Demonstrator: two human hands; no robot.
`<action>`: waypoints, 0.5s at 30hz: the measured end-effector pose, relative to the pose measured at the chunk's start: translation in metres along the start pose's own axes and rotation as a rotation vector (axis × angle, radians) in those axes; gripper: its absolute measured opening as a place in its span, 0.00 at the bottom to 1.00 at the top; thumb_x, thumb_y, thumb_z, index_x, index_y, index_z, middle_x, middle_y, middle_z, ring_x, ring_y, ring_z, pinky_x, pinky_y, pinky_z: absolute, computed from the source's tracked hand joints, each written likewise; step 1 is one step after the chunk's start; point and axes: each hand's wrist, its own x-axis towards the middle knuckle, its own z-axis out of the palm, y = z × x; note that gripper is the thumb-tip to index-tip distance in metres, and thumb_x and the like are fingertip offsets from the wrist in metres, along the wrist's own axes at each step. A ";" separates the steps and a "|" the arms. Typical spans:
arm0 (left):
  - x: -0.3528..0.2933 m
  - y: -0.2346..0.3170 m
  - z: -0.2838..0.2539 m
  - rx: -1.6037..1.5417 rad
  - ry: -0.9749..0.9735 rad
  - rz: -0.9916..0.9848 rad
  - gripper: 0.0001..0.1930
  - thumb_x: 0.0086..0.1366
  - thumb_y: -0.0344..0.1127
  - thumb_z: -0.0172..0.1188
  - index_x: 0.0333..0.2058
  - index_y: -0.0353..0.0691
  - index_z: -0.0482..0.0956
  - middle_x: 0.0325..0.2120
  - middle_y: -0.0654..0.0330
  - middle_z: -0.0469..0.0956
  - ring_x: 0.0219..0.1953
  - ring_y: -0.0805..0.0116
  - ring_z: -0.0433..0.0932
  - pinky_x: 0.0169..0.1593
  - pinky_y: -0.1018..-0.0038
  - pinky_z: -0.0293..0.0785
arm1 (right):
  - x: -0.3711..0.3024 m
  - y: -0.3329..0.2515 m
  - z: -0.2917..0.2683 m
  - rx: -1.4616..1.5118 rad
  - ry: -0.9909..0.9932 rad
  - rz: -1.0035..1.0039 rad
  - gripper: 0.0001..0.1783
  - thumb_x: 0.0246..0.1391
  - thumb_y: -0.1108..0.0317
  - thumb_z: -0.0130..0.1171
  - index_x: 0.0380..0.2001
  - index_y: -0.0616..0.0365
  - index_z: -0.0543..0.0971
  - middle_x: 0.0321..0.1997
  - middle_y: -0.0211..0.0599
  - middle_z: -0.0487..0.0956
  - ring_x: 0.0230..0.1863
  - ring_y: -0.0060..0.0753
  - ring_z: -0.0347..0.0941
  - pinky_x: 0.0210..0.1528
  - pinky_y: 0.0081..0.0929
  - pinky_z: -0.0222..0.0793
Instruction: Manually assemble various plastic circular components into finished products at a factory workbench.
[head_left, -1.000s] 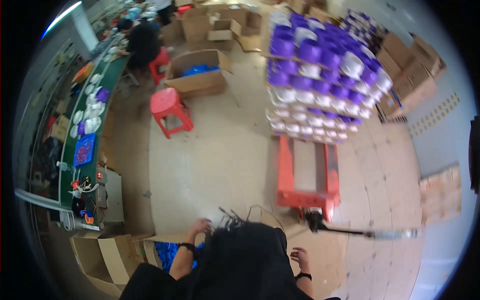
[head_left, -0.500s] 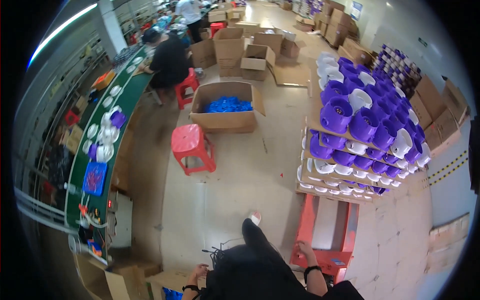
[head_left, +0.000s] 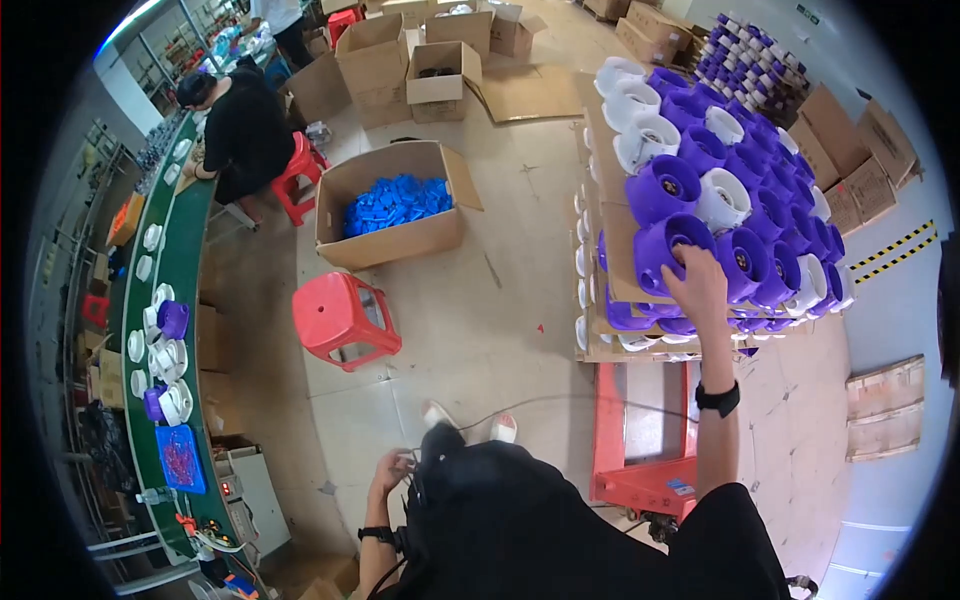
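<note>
My right hand [head_left: 698, 285] is stretched forward to the near left corner of the stack. Its fingers grip the rim of a purple pot-shaped plastic housing [head_left: 655, 245], with some fingertips inside the opening. The housing still rests among several purple and white ones on a cardboard layer [head_left: 622, 270]. A white housing [head_left: 722, 200] sits just behind it. Low by my left side, my left hand [head_left: 393, 470] hangs with loosely bent fingers apart and nothing visible in them. Thin dark cables pass close to that hand.
A red pallet jack [head_left: 645, 480] stands under the stack. A red stool [head_left: 345, 320] and a carton [head_left: 390, 245] of blue parts are ahead to the left. Along the left runs a green bench [head_left: 190, 270] with white and purple parts and a blue tray [head_left: 180, 460]. A person [head_left: 245, 135] sits there.
My right hand has risen from beside the pallet jack to the corner housing and taken hold of its rim. The view has turned right and come closer to the stack.
</note>
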 end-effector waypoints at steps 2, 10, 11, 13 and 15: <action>0.018 -0.001 -0.020 -0.037 -0.031 -0.008 0.16 0.59 0.28 0.49 0.46 0.35 0.72 0.32 0.53 0.80 0.32 0.67 0.79 0.34 0.73 0.75 | 0.020 -0.008 0.015 -0.111 -0.173 0.086 0.19 0.40 0.62 0.63 0.36 0.60 0.77 0.38 0.47 0.78 0.43 0.48 0.73 0.44 0.41 0.69; 0.028 -0.045 -0.097 -0.060 0.107 -0.248 0.16 0.55 0.35 0.53 0.43 0.43 0.78 0.28 0.57 0.81 0.28 0.70 0.79 0.29 0.73 0.76 | 0.087 -0.045 0.113 -0.146 -0.258 -0.048 0.30 0.35 0.57 0.66 0.44 0.58 0.76 0.43 0.48 0.77 0.46 0.50 0.73 0.46 0.42 0.70; 0.029 -0.054 -0.112 0.007 0.145 -0.251 0.17 0.55 0.36 0.52 0.44 0.43 0.78 0.28 0.57 0.81 0.27 0.69 0.79 0.29 0.72 0.77 | 0.112 -0.084 0.135 -0.076 -0.292 -0.135 0.29 0.36 0.57 0.66 0.45 0.58 0.76 0.44 0.48 0.77 0.46 0.50 0.73 0.46 0.42 0.70; 0.014 -0.055 -0.143 -0.069 0.252 -0.368 0.17 0.55 0.37 0.51 0.44 0.42 0.78 0.27 0.57 0.81 0.28 0.68 0.80 0.31 0.73 0.77 | 0.129 -0.146 0.162 0.027 -0.373 -0.255 0.29 0.38 0.59 0.65 0.45 0.58 0.76 0.45 0.48 0.77 0.46 0.49 0.73 0.47 0.41 0.70; 0.002 -0.073 -0.168 -0.130 0.314 -0.406 0.17 0.55 0.36 0.50 0.43 0.42 0.78 0.28 0.56 0.81 0.29 0.67 0.80 0.31 0.72 0.78 | 0.144 -0.191 0.171 0.100 -0.449 -0.335 0.28 0.39 0.60 0.64 0.46 0.58 0.75 0.45 0.48 0.76 0.46 0.48 0.73 0.47 0.40 0.70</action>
